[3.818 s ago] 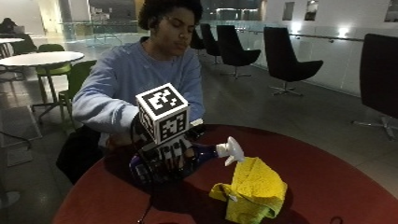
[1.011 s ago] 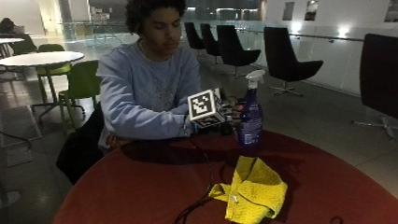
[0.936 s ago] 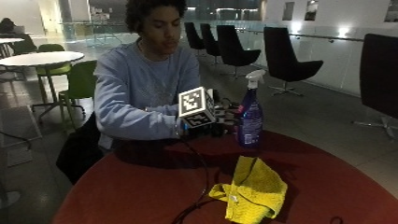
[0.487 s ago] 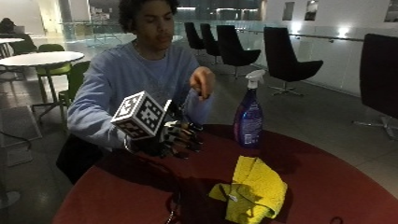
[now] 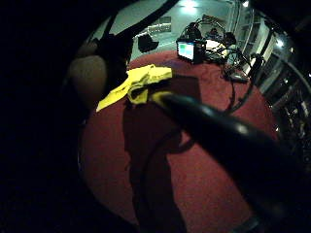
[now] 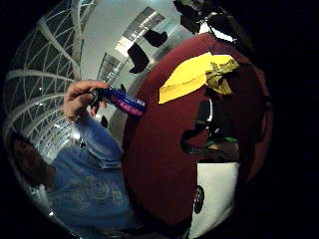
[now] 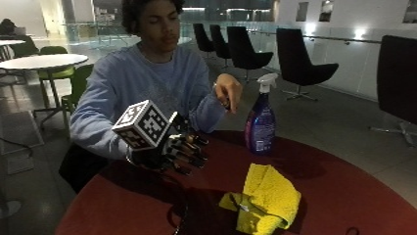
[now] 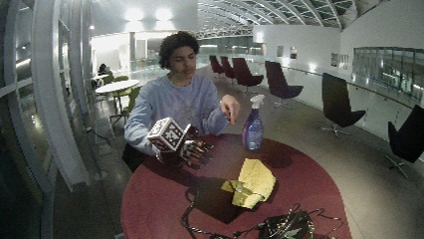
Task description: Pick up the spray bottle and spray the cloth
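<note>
Purple and upright, the spray bottle (image 7: 261,120) is standing on the red table (image 7: 338,196), at about one o'clock from my gloved right hand (image 7: 174,152). I am holding that hand above the table with fingers relaxed, gripping nothing. My bare left hand (image 7: 228,91) is hovering near the bottle's trigger. At four o'clock the yellow cloth (image 7: 266,199) is lying crumpled.

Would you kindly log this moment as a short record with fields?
spray bottle: upright on the red table, in nobody's grip
cloth: yellow, crumpled, on the table in front of the bottle
right hand: gloved, above the table, holds nothing, fingers loosely curled
bare hand: raised beside the bottle, not touching it
</note>
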`<state>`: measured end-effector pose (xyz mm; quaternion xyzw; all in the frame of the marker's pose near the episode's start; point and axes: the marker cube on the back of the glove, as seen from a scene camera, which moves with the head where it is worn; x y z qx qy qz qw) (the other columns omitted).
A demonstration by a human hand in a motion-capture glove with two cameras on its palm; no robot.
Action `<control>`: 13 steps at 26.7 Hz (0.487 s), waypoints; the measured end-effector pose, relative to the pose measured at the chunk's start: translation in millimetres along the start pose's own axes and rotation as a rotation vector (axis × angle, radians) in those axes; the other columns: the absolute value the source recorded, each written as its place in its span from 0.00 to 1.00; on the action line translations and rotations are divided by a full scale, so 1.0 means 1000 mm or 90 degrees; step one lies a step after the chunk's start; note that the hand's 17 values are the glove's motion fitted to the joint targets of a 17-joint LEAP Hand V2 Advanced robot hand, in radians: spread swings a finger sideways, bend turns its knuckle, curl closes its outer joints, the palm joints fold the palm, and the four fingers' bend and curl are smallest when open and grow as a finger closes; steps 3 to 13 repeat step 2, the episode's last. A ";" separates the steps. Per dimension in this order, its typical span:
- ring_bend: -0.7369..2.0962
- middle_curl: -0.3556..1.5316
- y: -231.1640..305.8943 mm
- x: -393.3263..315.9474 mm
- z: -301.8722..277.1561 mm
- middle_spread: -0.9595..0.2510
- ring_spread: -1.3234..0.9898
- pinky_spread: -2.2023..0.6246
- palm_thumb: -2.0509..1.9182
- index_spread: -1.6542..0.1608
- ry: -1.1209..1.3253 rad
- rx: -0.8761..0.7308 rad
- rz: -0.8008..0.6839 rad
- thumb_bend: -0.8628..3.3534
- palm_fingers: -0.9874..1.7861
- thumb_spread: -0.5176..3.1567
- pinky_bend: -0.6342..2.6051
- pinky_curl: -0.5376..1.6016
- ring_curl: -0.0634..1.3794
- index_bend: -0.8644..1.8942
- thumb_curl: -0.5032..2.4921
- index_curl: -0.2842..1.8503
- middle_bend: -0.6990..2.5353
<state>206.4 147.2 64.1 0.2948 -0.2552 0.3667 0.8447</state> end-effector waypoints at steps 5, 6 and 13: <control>0.42 0.41 -0.001 0.000 0.001 0.76 0.56 0.84 0.75 0.72 -0.002 0.001 0.001 0.20 0.60 0.44 0.32 0.42 0.29 0.35 0.37 0.22 0.30; 0.42 0.41 -0.001 0.000 0.001 0.76 0.56 0.84 0.75 0.72 -0.002 0.001 0.001 0.20 0.60 0.44 0.32 0.42 0.29 0.35 0.37 0.22 0.30; 0.42 0.41 -0.001 0.000 0.001 0.76 0.56 0.84 0.75 0.72 -0.002 0.001 0.001 0.20 0.60 0.44 0.32 0.42 0.29 0.35 0.37 0.22 0.30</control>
